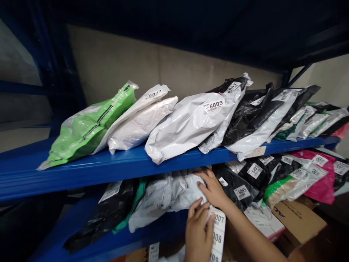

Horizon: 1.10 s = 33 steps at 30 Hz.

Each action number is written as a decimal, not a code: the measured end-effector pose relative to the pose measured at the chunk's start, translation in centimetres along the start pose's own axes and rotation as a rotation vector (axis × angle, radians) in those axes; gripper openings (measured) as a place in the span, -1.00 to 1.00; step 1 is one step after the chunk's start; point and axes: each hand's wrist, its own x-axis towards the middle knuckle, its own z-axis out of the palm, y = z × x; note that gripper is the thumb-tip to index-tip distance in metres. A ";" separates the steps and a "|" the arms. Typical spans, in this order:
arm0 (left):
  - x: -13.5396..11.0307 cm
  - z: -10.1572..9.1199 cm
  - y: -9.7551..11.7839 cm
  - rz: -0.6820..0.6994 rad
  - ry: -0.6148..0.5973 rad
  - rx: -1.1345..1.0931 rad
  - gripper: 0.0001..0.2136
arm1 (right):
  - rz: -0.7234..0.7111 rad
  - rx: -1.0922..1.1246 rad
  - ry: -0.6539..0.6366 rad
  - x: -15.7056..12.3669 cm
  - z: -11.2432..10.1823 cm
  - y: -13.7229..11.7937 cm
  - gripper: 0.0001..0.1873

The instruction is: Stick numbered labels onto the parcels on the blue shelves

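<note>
My left hand point(200, 229) is closed on a strip of number labels point(218, 234), held upright in front of the lower shelf; printed numbers ending in 007, 008 and 09 show. Just above it, my right hand point(212, 187) grips the right end of a crumpled white plastic parcel bag point(160, 193) on the lower shelf. Its thumb and fingers lie on the plastic, and some fingertips are hidden. To the right, a black parcel bag point(236, 187) carries the label 6005. A black bag point(114, 203) and a green edge of another lie to the left.
A blue upper shelf point(81, 174) runs above my hands. It bears a green parcel bag point(92, 125), a white bag labelled 6009 point(188, 123) and several others. Below right are cardboard boxes point(300, 220) and a pink bag point(324, 178) overhanging the shelf.
</note>
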 end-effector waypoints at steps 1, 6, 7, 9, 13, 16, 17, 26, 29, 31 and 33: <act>0.2 -0.7 0.1 -0.080 -0.024 -0.090 -0.73 | 0.007 0.081 -0.022 0.0 -0.4 0.0 -0.65; 0.6 -2.6 0.8 -0.485 0.049 -0.703 -0.68 | 0.070 0.597 0.100 -2.0 -3.1 -1.1 -0.64; 0.6 -2.8 1.1 -0.530 0.066 -0.778 -0.67 | 0.078 0.648 0.109 -2.8 -3.6 -1.7 -0.68; 0.5 -3.0 1.9 -0.579 0.101 -0.851 -0.67 | 0.127 0.701 0.028 -4.3 -4.3 -3.0 -0.71; 0.3 -3.6 3.7 -0.572 0.149 -0.801 -0.69 | 0.236 0.726 -0.032 -6.3 -4.7 -4.6 -0.65; 0.2 -3.6 4.4 -0.569 0.165 -0.683 -0.68 | 0.218 0.786 -0.008 -6.6 -4.5 -4.6 -0.72; 0.1 -3.4 4.6 -0.578 0.190 -0.659 -0.68 | 0.217 0.803 0.000 -6.7 -4.3 -4.5 -0.74; -2.2 -1.3 3.7 -0.614 0.461 -0.546 -0.65 | 0.143 0.610 0.107 -9.1 -1.7 -5.5 -0.86; -2.8 -1.2 3.0 -0.650 0.530 -0.604 -0.68 | 0.028 0.464 0.124 -9.1 -1.4 -6.6 -0.90; -3.0 -1.4 2.6 -0.687 0.477 -0.671 -0.64 | -0.003 0.415 0.142 -8.4 -1.5 -7.0 -0.90; -3.0 -1.8 2.3 -0.721 0.387 -0.673 -0.61 | -0.013 0.391 0.144 -7.3 -1.6 -6.8 -0.90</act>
